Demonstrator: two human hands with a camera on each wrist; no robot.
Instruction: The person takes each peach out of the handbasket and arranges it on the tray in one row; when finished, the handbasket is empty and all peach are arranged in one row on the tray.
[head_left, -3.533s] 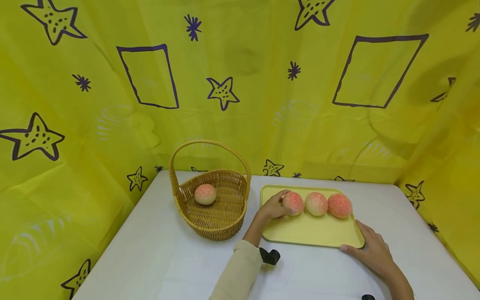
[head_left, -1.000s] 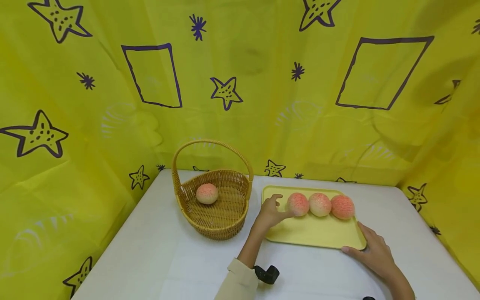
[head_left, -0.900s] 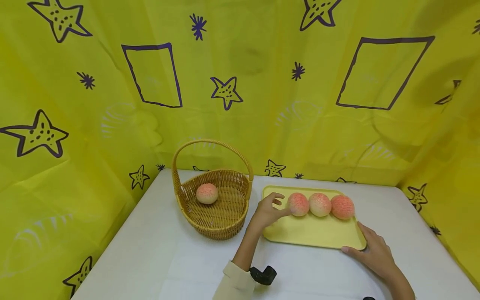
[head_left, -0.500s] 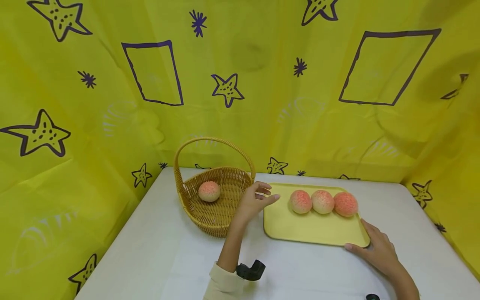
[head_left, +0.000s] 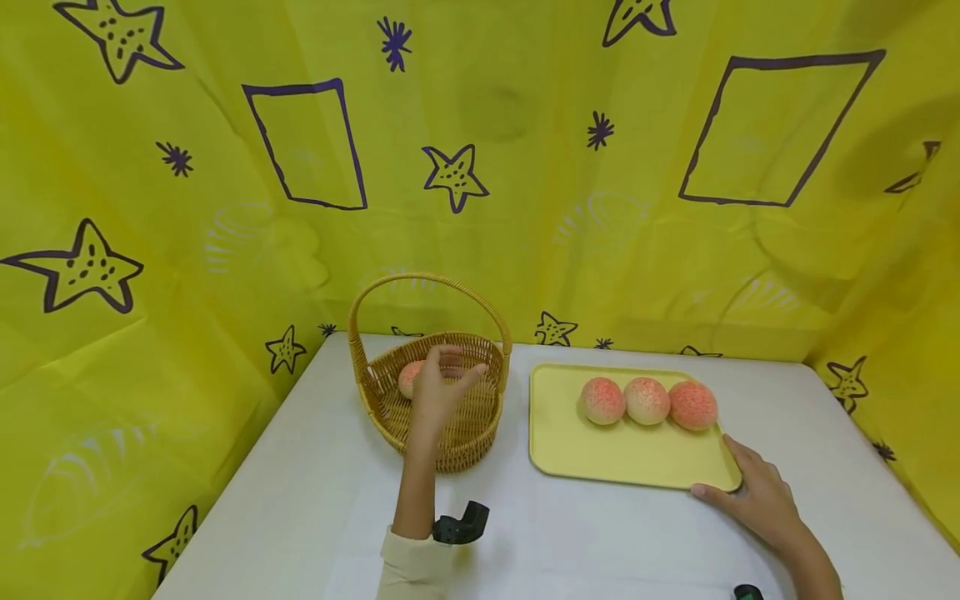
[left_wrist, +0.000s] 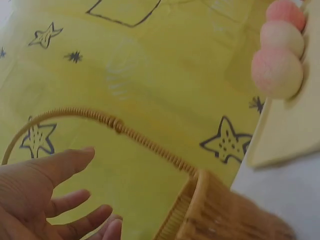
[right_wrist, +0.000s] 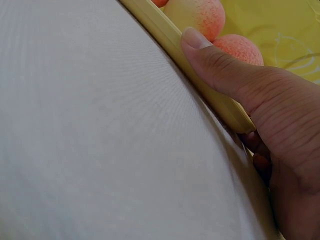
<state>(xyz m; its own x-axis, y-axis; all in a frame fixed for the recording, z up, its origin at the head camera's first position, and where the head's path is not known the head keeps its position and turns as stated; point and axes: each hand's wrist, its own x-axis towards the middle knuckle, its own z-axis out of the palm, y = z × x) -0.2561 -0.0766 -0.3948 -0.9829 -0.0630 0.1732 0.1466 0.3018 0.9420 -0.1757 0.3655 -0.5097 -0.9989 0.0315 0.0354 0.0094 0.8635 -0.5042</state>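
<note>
My left hand [head_left: 438, 392] is over the wicker basket [head_left: 465, 458], fingers spread and loosely bent, with nothing held. It partly covers a pink-and-cream peach [head_left: 410, 379] lying in the basket. In the left wrist view the same hand [left_wrist: 55, 200] is beside the arched basket handle [left_wrist: 150, 145]. My right hand [head_left: 765, 496] grips the near right corner of the yellow tray [head_left: 615, 458]. Its thumb [right_wrist: 215, 62] lies on the rim, with other fingers tucked under the edge. Three more peaches, left [head_left: 603, 401], middle [head_left: 647, 401] and right [head_left: 693, 406], sit in a row on the tray.
Both basket and tray stand on a white table [head_left: 570, 533]. A yellow curtain [head_left: 517, 258] with star drawings rises behind and on both sides. A black wrist device [head_left: 461, 525] sits on the left sleeve.
My left hand has left the leftmost peach on the tray and moved left to above the basket, carrying nothing visible. My right hand keeps its grip on the tray corner. The view shifted slightly.
</note>
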